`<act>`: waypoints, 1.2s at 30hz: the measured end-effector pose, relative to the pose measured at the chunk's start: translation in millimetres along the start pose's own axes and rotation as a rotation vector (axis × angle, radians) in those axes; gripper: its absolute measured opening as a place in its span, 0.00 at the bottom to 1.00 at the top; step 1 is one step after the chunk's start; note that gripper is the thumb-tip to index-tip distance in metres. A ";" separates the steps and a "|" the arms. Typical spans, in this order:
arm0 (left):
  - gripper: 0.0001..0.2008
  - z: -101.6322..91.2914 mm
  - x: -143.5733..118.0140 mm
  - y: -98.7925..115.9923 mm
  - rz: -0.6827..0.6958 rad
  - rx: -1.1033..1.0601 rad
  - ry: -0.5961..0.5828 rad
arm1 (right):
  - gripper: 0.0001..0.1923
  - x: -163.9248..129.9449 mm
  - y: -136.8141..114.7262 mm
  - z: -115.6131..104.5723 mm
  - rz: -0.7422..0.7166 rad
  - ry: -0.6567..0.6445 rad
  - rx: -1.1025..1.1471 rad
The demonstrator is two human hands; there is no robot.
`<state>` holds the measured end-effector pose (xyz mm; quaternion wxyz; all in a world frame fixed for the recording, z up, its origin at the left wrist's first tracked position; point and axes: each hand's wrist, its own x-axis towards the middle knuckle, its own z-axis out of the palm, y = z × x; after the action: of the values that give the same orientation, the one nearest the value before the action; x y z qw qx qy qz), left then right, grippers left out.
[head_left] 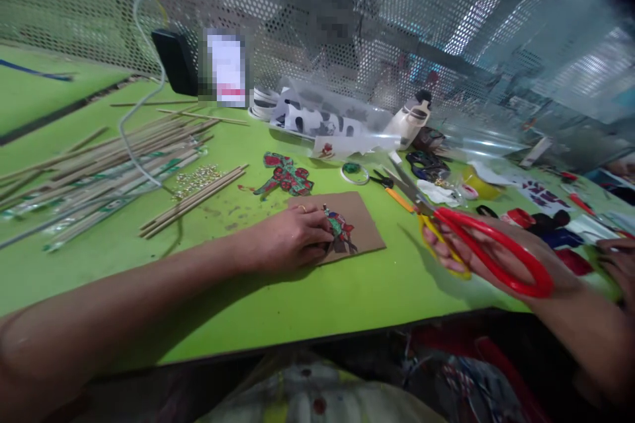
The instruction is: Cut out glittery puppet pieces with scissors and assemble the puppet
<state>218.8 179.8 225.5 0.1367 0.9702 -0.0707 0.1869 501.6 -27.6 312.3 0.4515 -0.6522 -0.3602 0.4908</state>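
Note:
My left hand (288, 238) lies on a brown piece of cardboard (364, 221), its fingers curled together at the left edge of a small red, green and blue patterned cut-out (340, 228). The fingertips hide part of that cut-out. In my right hand (516, 251) is a pair of scissors (489, 244) with one red and one yellow handle loop. Their blades point up and away, to the right of the cardboard. Behind the cardboard lies a larger red and green patterned cut-out (288, 175). Orange-handled pliers (391, 192) rest near the scissor blades.
Wooden sticks (193, 201) and gold beads (198, 178) lie at the left under a white cable (124, 132). A phone (225, 69) and a glue bottle (409, 122) stand by the mesh screen (297, 26). Another person's hand (618, 261) is at the right edge.

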 end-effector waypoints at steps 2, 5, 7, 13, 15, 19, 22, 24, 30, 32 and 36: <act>0.11 0.9 -0.2 -0.5 -0.010 0.004 0.004 | 0.08 -5.2 12.0 5.4 0.003 -0.029 0.176; 0.10 3.7 -1.0 -2.2 -0.018 0.020 0.024 | 0.15 -16.8 20.8 19.7 -0.070 -0.045 0.268; 0.10 5.9 -1.8 -3.5 -0.014 0.034 0.049 | 0.30 -24.0 22.3 29.6 -0.141 -0.046 0.277; 0.10 4.3 -0.8 -3.2 0.008 0.033 0.074 | 0.29 -18.5 26.8 40.9 -0.293 0.178 0.085; 0.10 2.4 0.2 -1.7 0.003 0.025 0.067 | 0.27 -9.8 29.0 38.2 -0.368 0.271 0.045; 0.09 3.5 -0.2 -1.2 0.003 0.048 0.069 | 0.17 3.8 29.9 32.8 -0.472 0.388 0.002; 0.10 6.6 -1.9 -3.3 0.009 0.043 0.072 | 0.15 7.4 26.2 32.8 -0.436 0.374 0.025; 0.11 7.4 -2.7 -4.7 0.007 0.025 0.064 | 0.15 7.8 22.4 33.0 -0.376 0.288 0.060; 0.12 2.6 -3.2 -7.6 -0.027 -0.093 0.063 | 0.21 8.2 11.5 24.1 -0.260 -0.014 -0.043; 0.12 1.5 -3.7 -8.6 -0.039 -0.108 0.051 | 0.22 8.1 6.8 21.7 -0.268 -0.078 -0.120; 0.12 1.4 -4.5 -9.1 -0.035 -0.105 0.050 | 0.18 8.3 -5.2 29.0 -0.321 -0.175 -0.383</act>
<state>216.8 188.4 220.3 0.1921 0.9579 -0.0598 0.2047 475.7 -11.5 311.4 0.3591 -0.6153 -0.5832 0.3903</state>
